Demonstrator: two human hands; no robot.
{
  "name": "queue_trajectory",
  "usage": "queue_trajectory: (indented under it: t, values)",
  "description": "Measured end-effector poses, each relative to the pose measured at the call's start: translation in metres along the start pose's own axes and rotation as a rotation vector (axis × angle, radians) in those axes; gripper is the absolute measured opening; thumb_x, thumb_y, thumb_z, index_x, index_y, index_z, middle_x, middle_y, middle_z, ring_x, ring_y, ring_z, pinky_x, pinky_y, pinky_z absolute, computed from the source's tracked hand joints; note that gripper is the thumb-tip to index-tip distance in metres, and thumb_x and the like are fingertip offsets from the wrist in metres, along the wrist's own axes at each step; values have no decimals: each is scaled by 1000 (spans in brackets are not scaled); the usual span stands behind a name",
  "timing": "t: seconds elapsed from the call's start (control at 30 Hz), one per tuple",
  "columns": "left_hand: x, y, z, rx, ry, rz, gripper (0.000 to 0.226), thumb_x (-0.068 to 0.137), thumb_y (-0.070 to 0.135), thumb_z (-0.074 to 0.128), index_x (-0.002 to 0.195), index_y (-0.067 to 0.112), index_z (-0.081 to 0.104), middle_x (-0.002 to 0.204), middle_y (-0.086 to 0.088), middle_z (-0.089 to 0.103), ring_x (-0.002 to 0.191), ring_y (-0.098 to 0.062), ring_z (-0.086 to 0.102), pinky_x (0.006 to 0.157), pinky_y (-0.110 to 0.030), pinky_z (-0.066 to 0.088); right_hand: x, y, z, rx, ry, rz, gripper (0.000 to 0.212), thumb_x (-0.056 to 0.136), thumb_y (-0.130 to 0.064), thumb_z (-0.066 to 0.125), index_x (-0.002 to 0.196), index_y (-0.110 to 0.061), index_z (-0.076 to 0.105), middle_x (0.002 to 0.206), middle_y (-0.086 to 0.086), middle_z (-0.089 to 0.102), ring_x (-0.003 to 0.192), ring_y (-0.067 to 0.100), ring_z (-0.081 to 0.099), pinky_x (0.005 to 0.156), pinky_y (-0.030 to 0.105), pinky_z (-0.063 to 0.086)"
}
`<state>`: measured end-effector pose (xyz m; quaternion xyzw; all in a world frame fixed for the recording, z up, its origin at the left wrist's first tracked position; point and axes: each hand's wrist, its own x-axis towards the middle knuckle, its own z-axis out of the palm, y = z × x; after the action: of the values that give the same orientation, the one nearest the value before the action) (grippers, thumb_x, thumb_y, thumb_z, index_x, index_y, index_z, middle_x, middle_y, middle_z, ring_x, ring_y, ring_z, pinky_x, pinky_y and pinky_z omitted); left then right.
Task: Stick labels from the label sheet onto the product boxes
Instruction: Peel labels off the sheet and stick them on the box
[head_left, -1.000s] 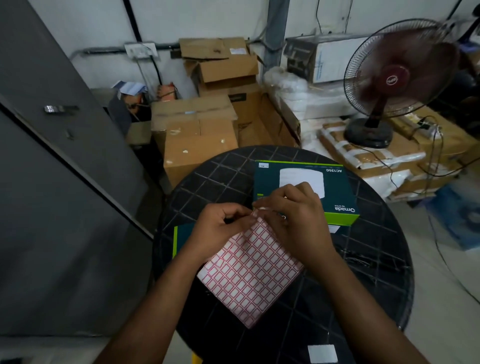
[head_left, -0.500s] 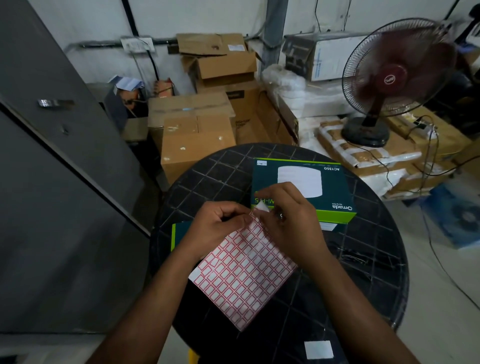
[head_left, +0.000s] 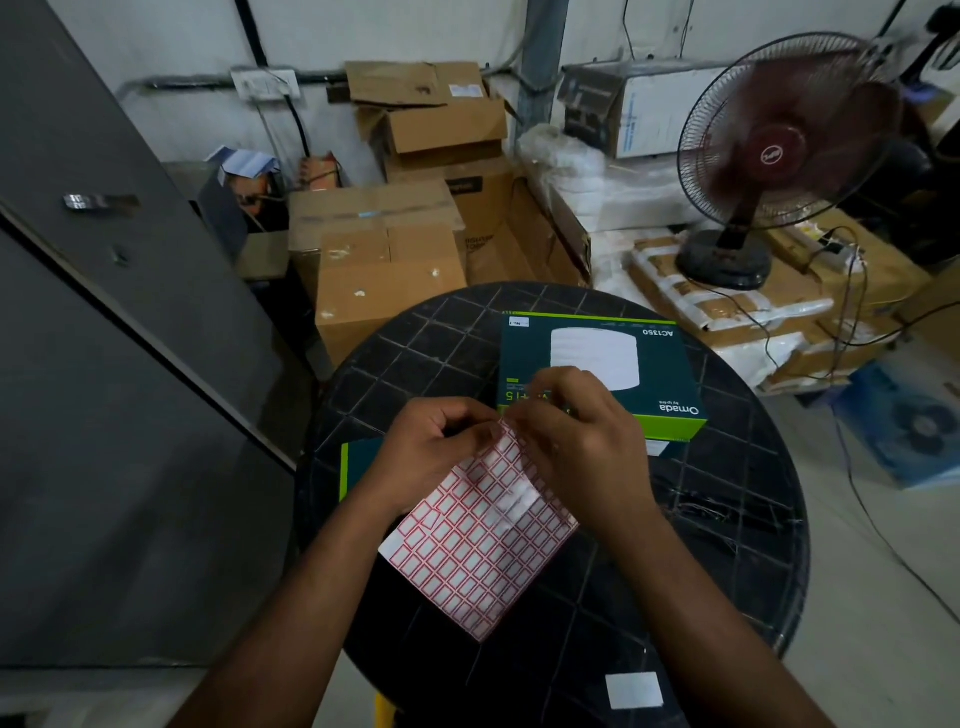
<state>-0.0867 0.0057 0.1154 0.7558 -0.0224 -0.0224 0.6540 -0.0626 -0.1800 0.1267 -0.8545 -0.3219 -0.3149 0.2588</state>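
Both hands meet at the top corner of the sheet, held over the table's middle just before the box: left hand pinching the sheet, right hand pinching at a label that may tear or curl onto itself if pulled askew.

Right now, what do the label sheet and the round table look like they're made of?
Label sheet: thin paper, matte white with red-bordered stickers; it bends where both hands pinch its top edge. Round table: probably moulded plastic, black and slightly glossy, with a raised grid pattern.
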Motion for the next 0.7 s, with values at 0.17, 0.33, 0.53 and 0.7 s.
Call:
queue_trajectory:
  t: [0.17,0.33,0.53,0.7]
  values:
    - [-2,1,0,-41,33,24,13,92,5,66,99,9,77,94,-4,78,88,-21,75,79,-27,59,-6,-2,3,189,-21,167,11,88,-16,75,96,-11,79,94,3,67,76,12,65,65,19,55]
    - [-3,-2,-1,-38,51,61,11,88,2,69,97,3,77,90,-8,78,82,-24,75,74,-26,59,-6,2,0,321,-136,257,19,81,-12,82,100,-16,80,95,0,72,74,5,65,69,12,54]
    - [-4,-2,0,-102,-11,73,16,79,4,75,94,10,77,90,-6,79,83,-19,75,77,-27,59,1,0,-7,268,-205,228,13,83,-15,82,95,-17,81,90,-2,73,70,2,63,66,12,54]
    - [-7,-2,0,-92,-2,58,29,75,18,76,99,2,77,92,-11,78,86,-25,75,78,-30,60,-1,-2,-6,232,-210,163,7,88,-14,75,95,-13,77,91,0,68,72,11,65,64,26,58]
